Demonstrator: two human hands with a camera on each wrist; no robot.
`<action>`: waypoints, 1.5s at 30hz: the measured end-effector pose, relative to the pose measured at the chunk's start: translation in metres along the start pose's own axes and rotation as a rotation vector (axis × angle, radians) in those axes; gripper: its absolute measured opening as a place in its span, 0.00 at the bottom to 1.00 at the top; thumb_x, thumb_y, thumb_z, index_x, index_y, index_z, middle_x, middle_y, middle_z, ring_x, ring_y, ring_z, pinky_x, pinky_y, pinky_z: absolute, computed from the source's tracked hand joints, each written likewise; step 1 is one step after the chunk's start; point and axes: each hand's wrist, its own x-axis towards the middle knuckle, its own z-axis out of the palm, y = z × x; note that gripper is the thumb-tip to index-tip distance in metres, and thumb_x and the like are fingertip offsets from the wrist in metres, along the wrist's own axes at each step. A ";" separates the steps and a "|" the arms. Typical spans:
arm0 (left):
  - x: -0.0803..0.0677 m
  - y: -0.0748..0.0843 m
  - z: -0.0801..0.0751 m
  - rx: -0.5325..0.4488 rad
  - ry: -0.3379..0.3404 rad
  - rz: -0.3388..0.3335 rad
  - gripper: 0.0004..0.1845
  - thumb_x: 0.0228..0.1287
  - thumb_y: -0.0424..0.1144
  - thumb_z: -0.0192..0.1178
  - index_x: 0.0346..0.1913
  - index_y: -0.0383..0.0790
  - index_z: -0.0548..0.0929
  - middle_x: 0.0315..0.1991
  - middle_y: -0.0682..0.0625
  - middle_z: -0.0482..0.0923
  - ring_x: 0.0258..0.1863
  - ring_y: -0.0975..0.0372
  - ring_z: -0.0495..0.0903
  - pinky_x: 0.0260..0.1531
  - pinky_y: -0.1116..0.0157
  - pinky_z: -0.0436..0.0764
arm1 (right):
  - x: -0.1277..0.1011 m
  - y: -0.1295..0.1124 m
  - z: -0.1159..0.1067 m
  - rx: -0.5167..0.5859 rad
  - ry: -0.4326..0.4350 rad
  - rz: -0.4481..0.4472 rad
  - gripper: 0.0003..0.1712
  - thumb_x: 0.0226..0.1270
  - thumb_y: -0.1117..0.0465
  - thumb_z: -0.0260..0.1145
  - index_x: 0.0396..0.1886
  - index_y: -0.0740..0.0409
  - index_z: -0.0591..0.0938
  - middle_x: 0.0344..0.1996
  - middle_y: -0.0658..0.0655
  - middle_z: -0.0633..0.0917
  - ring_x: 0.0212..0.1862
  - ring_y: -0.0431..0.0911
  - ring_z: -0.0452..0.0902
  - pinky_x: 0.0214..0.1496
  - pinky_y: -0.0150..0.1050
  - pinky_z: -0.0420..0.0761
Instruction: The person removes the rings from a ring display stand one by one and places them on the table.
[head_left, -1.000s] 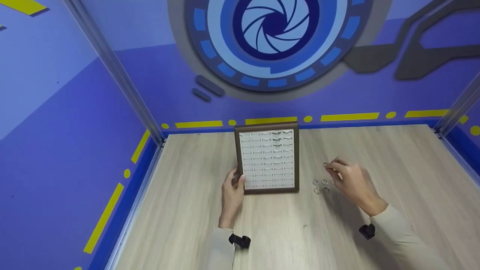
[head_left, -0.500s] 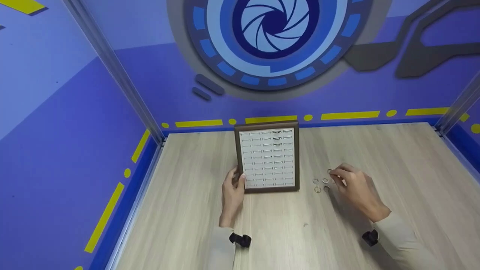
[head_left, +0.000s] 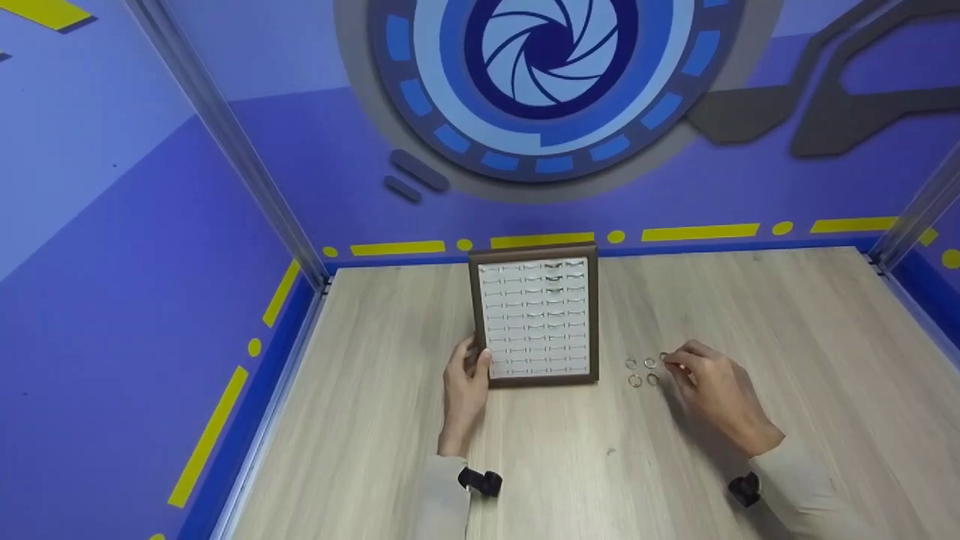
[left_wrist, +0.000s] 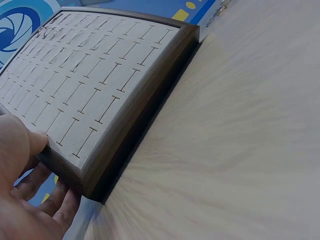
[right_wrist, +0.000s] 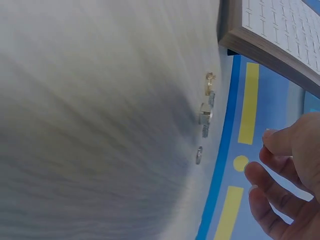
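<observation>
My left hand grips the lower left edge of a brown-framed ring display tray, thumb on the front and fingers behind. The tray stands tilted up, its white slotted pad facing me. Several rings sit in its slots, mostly in the upper right part. To the right of the tray, my right hand pinches a small ring between thumb and index finger, low above the table; fingers mostly hide it in the right wrist view. Beside these fingertips lie several loose rings, among them a gold-toned ring and a silver ring.
The wood-grain table runs back to a blue patterned wall close behind the tray. A metal post stands at the left corner. Black straps sit on both wrists.
My right hand has moved toward me and slightly right, bringing the pinched ring down beside the loose rings. The left hand and the tray stay in place.
</observation>
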 end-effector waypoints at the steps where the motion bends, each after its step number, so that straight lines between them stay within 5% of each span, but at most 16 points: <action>1: 0.000 0.000 0.000 0.001 0.000 -0.005 0.23 0.80 0.34 0.61 0.72 0.32 0.76 0.62 0.35 0.82 0.63 0.46 0.84 0.66 0.56 0.85 | -0.001 0.000 0.001 -0.002 -0.001 0.001 0.07 0.61 0.73 0.79 0.37 0.60 0.93 0.34 0.51 0.88 0.29 0.42 0.84 0.27 0.40 0.85; 17: 0.000 -0.003 -0.002 0.009 0.004 0.018 0.23 0.80 0.34 0.61 0.71 0.30 0.75 0.61 0.35 0.83 0.61 0.46 0.84 0.66 0.53 0.85 | -0.009 0.005 0.006 -0.034 0.002 -0.028 0.06 0.60 0.73 0.79 0.34 0.60 0.92 0.32 0.51 0.88 0.27 0.41 0.83 0.23 0.38 0.82; 45: 0.000 -0.001 0.000 0.020 -0.015 -0.008 0.23 0.81 0.35 0.59 0.73 0.32 0.75 0.64 0.35 0.81 0.64 0.46 0.83 0.65 0.53 0.85 | -0.013 0.015 0.011 -0.024 -0.153 0.067 0.04 0.64 0.70 0.77 0.35 0.59 0.93 0.31 0.51 0.88 0.29 0.46 0.85 0.26 0.46 0.85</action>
